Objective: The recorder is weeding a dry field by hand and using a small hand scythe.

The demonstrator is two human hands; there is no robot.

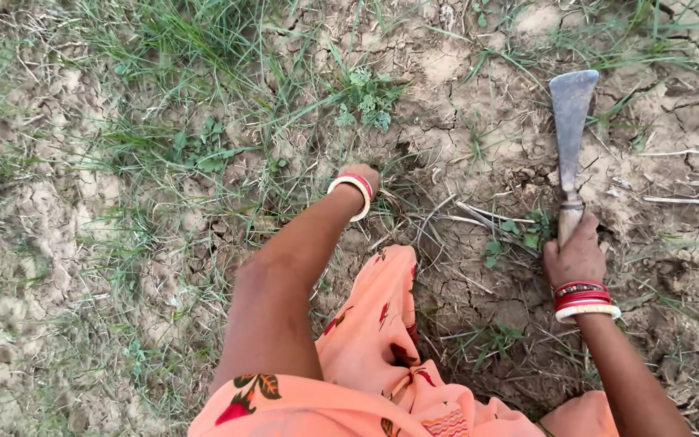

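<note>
My right hand (574,256) grips the wooden handle of a flat-bladed metal weeding tool (570,121), whose blade points away from me over cracked dry soil. Red and white bangles sit on that wrist. My left hand (363,175) reaches forward and down into a clump of grass and thin stems (398,202); its fingers are mostly hidden behind the wrist, which also carries red and white bangles. A small leafy weed (368,101) grows just beyond the left hand. Between the two hands lies another small green weed (519,235).
Cracked, clumpy dry earth (463,73) covers the ground, with patchy grass (180,48) thick at the upper left. Dry sticks (681,200) lie to the right of the blade. My orange flowered garment (382,356) fills the bottom centre.
</note>
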